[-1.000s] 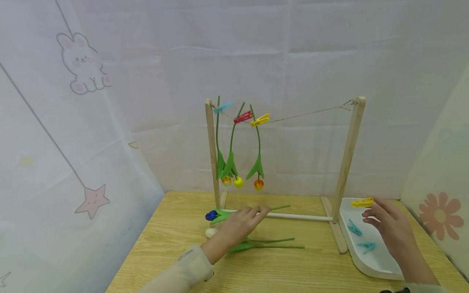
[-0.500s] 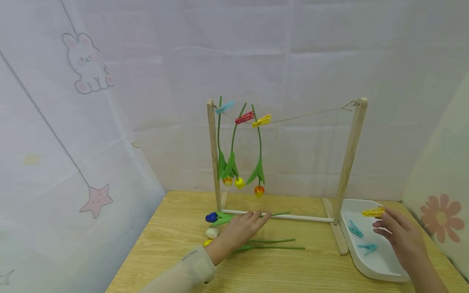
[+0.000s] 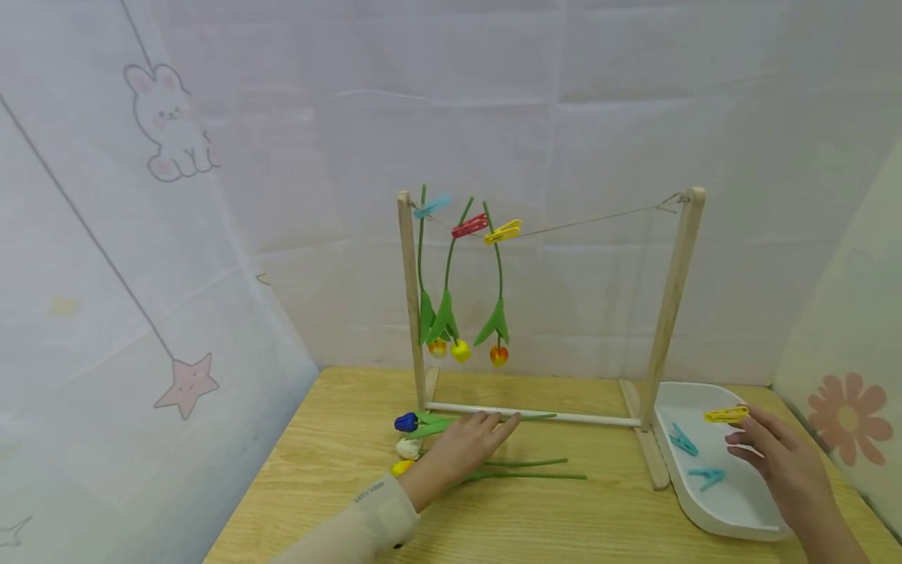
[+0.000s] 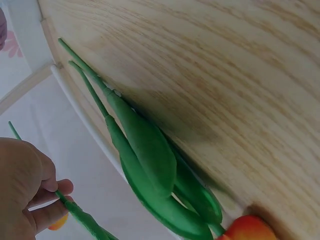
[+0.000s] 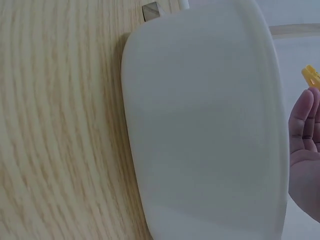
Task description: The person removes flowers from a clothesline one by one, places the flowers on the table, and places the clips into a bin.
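My left hand [image 3: 461, 450] pinches the green stem of an artificial tulip with a blue bloom [image 3: 405, 423]; in the left wrist view, thumb and fingers close round that stem [image 4: 85, 220]. Beneath and nearer lie a white tulip [image 3: 409, 449] and a yellow one [image 3: 403, 468], partly covered by the hand and wrist. My right hand [image 3: 782, 466] holds a yellow clothespin [image 3: 726, 414] at its fingertips above the white tray [image 3: 733, 513]. In the right wrist view the same clothespin [image 5: 311, 76] shows at the edge.
A wooden frame [image 3: 675, 305] carries a string [image 3: 592, 222]. Three tulips hang head down there from a blue clothespin [image 3: 432, 206], a red one [image 3: 470, 225] and a yellow one [image 3: 503, 231]. Two teal clothespins [image 3: 682, 440] lie in the tray, right of the frame's foot.
My right hand has shifted right and slightly down in the head view, carrying the yellow clothespin. The blue tulip has sunk a little; my left hand keeps its pinch.
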`<state>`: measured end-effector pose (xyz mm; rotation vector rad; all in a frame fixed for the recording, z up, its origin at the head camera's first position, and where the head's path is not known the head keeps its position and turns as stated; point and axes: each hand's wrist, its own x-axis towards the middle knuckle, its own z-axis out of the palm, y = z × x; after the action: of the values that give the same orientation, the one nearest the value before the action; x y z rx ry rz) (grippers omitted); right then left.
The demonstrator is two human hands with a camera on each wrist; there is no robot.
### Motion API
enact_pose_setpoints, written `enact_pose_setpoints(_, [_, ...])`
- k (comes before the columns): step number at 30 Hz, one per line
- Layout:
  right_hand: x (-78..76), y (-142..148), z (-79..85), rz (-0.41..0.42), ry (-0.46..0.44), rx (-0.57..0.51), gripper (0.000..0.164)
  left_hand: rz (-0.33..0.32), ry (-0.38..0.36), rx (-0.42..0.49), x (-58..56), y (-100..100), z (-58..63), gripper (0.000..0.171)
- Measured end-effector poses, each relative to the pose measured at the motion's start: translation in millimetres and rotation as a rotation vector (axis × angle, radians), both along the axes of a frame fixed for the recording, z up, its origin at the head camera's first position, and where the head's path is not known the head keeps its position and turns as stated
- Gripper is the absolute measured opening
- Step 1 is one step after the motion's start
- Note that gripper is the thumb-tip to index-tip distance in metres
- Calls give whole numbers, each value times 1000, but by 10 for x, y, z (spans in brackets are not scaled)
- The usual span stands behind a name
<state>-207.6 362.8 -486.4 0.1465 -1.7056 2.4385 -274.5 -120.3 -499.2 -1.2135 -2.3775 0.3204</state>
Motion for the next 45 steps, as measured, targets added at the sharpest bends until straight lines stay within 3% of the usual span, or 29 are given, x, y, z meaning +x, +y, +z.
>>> enact_pose_setpoints(7, [25,79,-42,-19,-48,13,34,1,44,-17,-35,53,-84,71])
enact_pose_setpoints(18, [34,130,-68,-75,-105,67,31,52,-11,-40,-74,97,-180,76])
enact_pose_setpoints(26, [37,130,-89,-141,-171,146,25,126,-87,-38,-123,113,-227,76])
enact_pose_setpoints(32, [33,132,-98,-162,-217,195,26,125,-69,-23,-130,119,-237,71])
enact_pose_setpoints(39, [39,151,-110,-159,-255,252,22,156,-81,-75,-122,181,-273,63])
enact_pose_setpoints(42, [34,156,-117,-163,-280,274,30,175,-96,-87,-113,206,-269,61])
enact_pose_setpoints(45, [24,160,-122,-172,-311,297,57,186,-116,-83,-106,227,-258,57])
